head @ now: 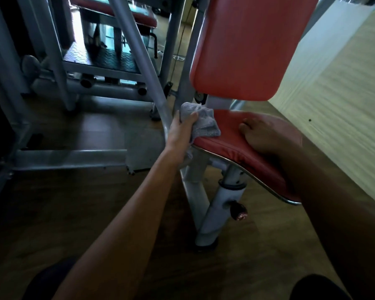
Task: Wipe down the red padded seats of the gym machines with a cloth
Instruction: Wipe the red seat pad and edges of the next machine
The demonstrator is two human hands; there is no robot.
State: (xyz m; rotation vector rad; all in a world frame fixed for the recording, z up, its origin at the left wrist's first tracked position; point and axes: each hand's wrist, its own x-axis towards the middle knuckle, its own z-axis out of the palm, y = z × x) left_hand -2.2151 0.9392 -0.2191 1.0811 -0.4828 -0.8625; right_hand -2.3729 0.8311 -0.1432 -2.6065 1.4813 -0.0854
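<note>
Now, counts first: 2 hands, 1 cloth, 3 red pads in view.

The left hand (182, 128) is curled round the grey cloth (206, 124), thumb on top. It grips the bunched cloth at the 9 o'clock edge of the red seat (227, 146). Part of the cloth lies on the pad, and one end hangs below the hand, off the seat edge.

The right hand (268, 135) lies palm down on the seat toward 3 o'clock, with fingers loose and slack, holding nothing. It is dark and a bit blurred, so I cannot count the fingers. Cloth and right hand are apart, with bare red pad between them.

- Pad 1 is the seat, near frame centre.
- Pad 2 is the red backrest (247, 46), upright at 12 o'clock of the seat. It does not touch the seat, and a grey bracket shows in the gap.
- Pad 3 is a red bench pad (139, 16) on another machine, far off at 11 o'clock and partly hidden by frame bars.

One grey seat post (217, 213) stands under the seat at 6 o'clock, with 1 dark knob (238, 211) on its side. One slanted grey tube (139, 50) runs from 12 o'clock down to just beside the left hand. One black tread plate (104, 59) sits at 10 o'clock. The wood floor (74, 202) lies underneath, with a pale panelled wall (344, 94) at 2 o'clock.
</note>
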